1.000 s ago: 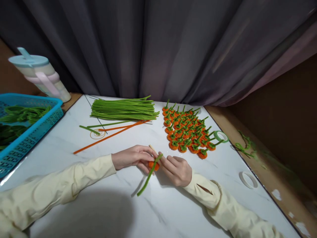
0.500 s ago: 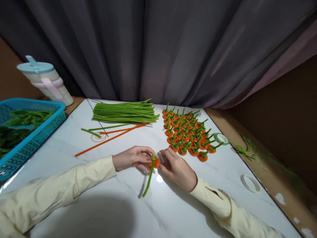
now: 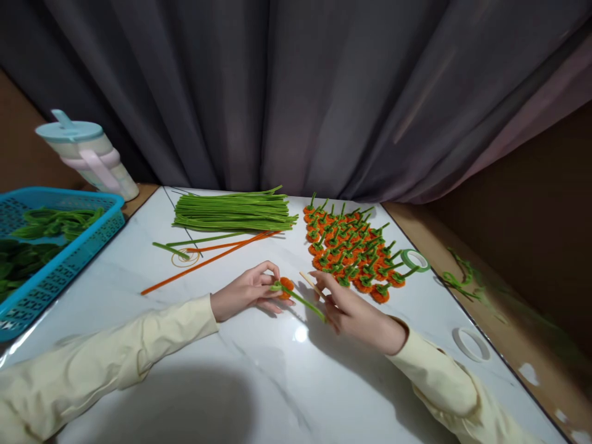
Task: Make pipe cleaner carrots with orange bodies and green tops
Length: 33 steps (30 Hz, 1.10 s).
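Well in from the right edge of the desk (image 3: 272,388), the left hand (image 3: 247,290) pinches a green-stemmed orange ball (image 3: 287,287); the right hand (image 3: 354,312) grips a thin pale stick (image 3: 308,282).

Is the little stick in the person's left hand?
No, the right hand holds the stick, while the left hand holds a small orange ball.

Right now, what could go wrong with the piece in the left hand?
The left hand holds the orange piece near its fingertips, so it might slip. Its green stem sticks out toward the right hand and could get bumped or bent. The thin stick in the right hand has its tip close to the orange piece and might snag it.
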Available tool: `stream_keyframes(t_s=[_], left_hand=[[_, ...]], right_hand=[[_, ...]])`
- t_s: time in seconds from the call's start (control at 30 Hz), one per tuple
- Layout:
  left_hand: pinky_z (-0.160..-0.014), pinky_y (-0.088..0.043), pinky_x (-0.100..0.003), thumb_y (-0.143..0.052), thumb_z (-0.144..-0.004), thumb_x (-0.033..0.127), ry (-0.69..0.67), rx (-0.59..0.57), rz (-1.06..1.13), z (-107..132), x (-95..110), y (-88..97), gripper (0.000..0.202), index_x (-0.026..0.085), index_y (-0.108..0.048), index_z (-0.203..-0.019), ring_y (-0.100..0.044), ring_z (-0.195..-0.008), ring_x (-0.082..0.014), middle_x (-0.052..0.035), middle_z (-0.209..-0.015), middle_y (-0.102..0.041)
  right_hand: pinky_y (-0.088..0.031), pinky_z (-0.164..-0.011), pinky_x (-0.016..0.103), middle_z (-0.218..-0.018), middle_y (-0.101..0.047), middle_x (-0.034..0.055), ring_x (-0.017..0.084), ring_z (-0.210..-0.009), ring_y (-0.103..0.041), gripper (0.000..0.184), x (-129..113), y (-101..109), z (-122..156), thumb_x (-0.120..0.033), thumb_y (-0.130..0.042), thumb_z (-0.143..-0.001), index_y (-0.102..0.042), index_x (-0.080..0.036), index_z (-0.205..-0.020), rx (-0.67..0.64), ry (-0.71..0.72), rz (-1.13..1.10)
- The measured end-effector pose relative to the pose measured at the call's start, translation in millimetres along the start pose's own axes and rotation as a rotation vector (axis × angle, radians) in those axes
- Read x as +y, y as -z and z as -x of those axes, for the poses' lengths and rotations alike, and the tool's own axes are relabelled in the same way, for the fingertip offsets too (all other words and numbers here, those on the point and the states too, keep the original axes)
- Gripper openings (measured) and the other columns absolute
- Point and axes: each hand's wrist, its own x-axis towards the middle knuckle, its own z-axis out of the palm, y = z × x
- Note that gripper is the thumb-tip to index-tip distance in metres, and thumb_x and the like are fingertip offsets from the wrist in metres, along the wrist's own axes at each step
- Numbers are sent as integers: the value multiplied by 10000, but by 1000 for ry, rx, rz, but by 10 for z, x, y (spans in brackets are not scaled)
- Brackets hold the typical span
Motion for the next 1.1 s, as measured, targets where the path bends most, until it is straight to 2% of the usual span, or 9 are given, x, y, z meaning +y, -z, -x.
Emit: stream_keyframes(t_s=[0.17,0.3,0.37,0.5,0.63,0.77,0.97,1.1], left_hand=[[-650,-522,-299,-664,-746,286,22,51,-34,-1,14,-18,315,193,-407,-904,-654,-849,-235,-73,-893,-647],[-641,-523,-291,-660,-748,299,15,64,-56,-7,-14,-14,320,192,-447,-961,-664,-804,-223,-65,-853,-659],[-633,-525,-293,-666,-741,310,15,66,-63,-8,-29,-10,320,186,-464,-956,-670,-772,-221,-55,-794,-661],[-629,-529,-302,-684,-720,321,16,48,-85,-5,-40,-13,324,168,-485,-924,-674,-705,-207,-53,-764,-658],[-644,-531,-303,-715,-684,309,16,60,-88,-2,-40,-20,342,164,-496,-903,-677,-705,-208,-40,-760,-652],[-657,-534,-308,-722,-678,297,-3,57,-100,-2,-62,-25,340,156,-495,-889,-679,-711,-214,-37,-737,-651],[-626,-546,-286,-705,-695,303,-20,29,-159,16,-90,-65,320,154,-487,-876,-682,-667,-199,-10,-673,-633],[-617,-555,-274,-699,-700,286,-42,48,-202,22,-108,-86,297,152,-490,-864,-680,-647,-185,-3,-649,-632]], right_hand=[[-364,-395,195,-881,-582,43,58,-429,-409,358,-126,103,9,-189,-370,-870,-362,-175,-1227,116,-127,-210],[-302,-325,190,-810,-610,33,58,-378,-354,396,-172,133,25,-297,-350,-913,-333,-156,-1283,85,-165,-345],[-339,-367,195,-751,-627,24,76,-411,-416,408,-175,111,23,-296,-345,-919,-344,-141,-1297,39,-122,-275],[-408,-504,220,-669,-629,35,128,-546,-545,343,-172,25,21,-277,-351,-917,-487,-124,-1192,-26,-47,21],[-407,-518,246,-654,-625,58,170,-571,-586,317,-189,-32,52,-269,-306,-924,-500,-123,-1128,7,-61,178],[-384,-498,241,-655,-623,60,167,-550,-568,291,-221,-27,72,-246,-289,-926,-484,-132,-1111,6,-66,166],[-361,-491,210,-619,-571,13,116,-505,-464,243,-215,-19,36,-173,-351,-887,-513,-131,-1064,-166,-39,52],[-357,-500,208,-683,-582,15,106,-523,-450,204,-162,-58,17,-165,-381,-870,-536,-151,-1002,-135,-19,20]])
